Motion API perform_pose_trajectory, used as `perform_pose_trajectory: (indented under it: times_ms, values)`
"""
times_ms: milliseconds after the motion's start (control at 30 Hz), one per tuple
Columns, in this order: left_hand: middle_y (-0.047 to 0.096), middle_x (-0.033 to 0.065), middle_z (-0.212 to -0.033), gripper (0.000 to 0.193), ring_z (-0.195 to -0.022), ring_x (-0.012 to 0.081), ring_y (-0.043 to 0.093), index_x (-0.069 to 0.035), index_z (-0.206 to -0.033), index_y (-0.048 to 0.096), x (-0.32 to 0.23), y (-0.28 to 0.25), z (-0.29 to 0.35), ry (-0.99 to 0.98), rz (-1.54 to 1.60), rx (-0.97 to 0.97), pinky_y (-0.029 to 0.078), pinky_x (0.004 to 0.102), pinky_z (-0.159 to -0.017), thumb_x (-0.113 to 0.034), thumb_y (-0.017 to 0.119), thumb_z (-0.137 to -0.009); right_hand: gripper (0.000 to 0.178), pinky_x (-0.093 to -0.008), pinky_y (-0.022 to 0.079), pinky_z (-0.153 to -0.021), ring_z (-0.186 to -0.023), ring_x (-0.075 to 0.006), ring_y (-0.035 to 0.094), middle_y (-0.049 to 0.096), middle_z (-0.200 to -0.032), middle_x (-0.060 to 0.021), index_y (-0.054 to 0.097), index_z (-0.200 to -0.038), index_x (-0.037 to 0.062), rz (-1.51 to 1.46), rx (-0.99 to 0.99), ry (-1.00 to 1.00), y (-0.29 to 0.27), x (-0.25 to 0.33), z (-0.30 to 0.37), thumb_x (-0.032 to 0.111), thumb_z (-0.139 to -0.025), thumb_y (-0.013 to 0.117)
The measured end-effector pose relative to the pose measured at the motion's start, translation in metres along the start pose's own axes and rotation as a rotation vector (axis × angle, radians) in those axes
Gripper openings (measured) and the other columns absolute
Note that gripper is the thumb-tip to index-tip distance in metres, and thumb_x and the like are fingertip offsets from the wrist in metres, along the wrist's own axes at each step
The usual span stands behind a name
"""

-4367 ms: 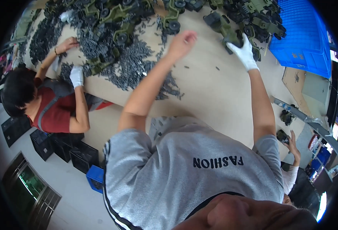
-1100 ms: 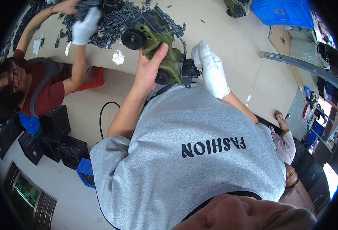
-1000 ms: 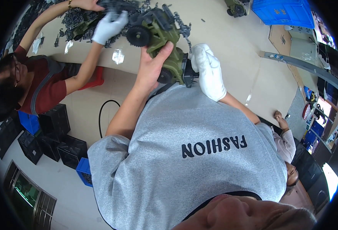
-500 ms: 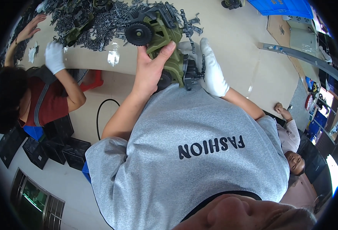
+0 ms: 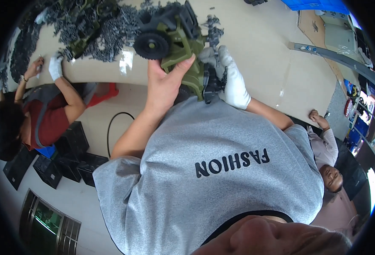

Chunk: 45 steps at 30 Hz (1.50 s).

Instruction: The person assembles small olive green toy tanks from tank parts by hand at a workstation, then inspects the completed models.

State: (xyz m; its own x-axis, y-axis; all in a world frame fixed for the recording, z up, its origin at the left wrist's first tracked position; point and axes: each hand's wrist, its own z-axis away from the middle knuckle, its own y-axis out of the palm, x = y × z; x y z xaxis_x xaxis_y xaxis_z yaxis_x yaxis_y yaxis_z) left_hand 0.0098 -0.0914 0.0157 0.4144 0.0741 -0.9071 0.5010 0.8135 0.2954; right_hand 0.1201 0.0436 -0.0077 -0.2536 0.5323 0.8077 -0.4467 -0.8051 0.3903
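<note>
An olive-green toy jeep (image 5: 177,46) with black wheels is tilted up in front of my chest, over the table's near edge. My bare left hand (image 5: 164,83) grips its body, the thumb lying across the green side. Against the jeep's right side is my right hand (image 5: 235,85) in a white glove, its thumb pointing up and some fingers hidden behind dark parts. A small grey plastic piece (image 5: 214,34) stands out by the gloved fingertips; whether it is fixed to the jeep I cannot tell.
A heap of small grey plastic parts (image 5: 115,36) covers the table (image 5: 264,55) at far left, with more green jeeps (image 5: 83,42) among it. One co-worker (image 5: 53,114) sits at left, another person (image 5: 323,144) at right. A blue crate (image 5: 317,5) stands at the far right.
The jeep has shifted slightly left in my hands, and the grip looks the same. At left, the co-worker's bare hand has come down beside the gloved one. The whole view has shifted a little.
</note>
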Motion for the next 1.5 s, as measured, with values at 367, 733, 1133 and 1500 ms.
perform_pose_trajectory:
  times_ms: [367, 733, 1133, 1500]
  values:
    - [0.048, 0.0171, -0.140, 0.083, -0.130, 0.0282, 0.044, -0.003, -0.147, 0.035, 0.165, 0.153, -0.170, -0.480, -0.427, 0.690, 0.037, 0.0426, -0.108, -0.049, 0.068, -0.087, 0.046, -0.0416, 0.051, -0.083, -0.102, -0.0220, 0.061, 0.064, -0.116, -0.0080, 0.058, -0.123, 0.0125, -0.546, -0.629, 0.074, -0.273, -0.032, 0.106, 0.045, -0.090, 0.059]
    - [0.061, 0.0158, -0.122, 0.077, -0.109, 0.0260, 0.062, 0.006, -0.137, 0.045, 0.224, 0.265, -0.478, -0.445, -0.223, -0.448, 0.053, 0.0374, -0.087, -0.026, 0.082, -0.078, 0.056, -0.0403, 0.050, -0.093, -0.111, -0.0249, 0.059, 0.055, -0.130, -0.0126, 0.045, -0.138, 0.0024, -0.094, -1.494, -0.298, -0.403, -0.047, 0.065, 0.038, -0.096, 0.060]
    - [0.062, 0.0053, -0.110, 0.036, -0.098, 0.0161, 0.064, -0.011, -0.122, 0.051, 0.060, 0.072, -0.264, -0.386, 0.107, 0.135, 0.054, 0.0329, -0.084, -0.024, 0.066, -0.092, 0.030, -0.0439, 0.054, -0.076, -0.085, -0.0343, 0.066, 0.068, -0.097, -0.0144, 0.068, -0.102, 0.0089, 1.890, 0.198, -0.082, -0.177, 0.025, -0.180, 0.034, -0.086, 0.067]
    - [0.065, 0.0083, -0.110, 0.048, -0.095, 0.0107, 0.065, -0.002, -0.118, 0.060, 0.040, -0.033, -0.101, -0.881, -0.146, 0.359, 0.054, 0.0268, -0.082, -0.041, 0.062, -0.091, 0.019, -0.0281, 0.053, -0.076, -0.080, -0.0135, 0.065, 0.067, -0.088, -0.0052, 0.062, -0.106, 0.0042, 0.269, -0.225, -0.137, -0.133, 0.054, -0.111, 0.021, -0.099, 0.057]
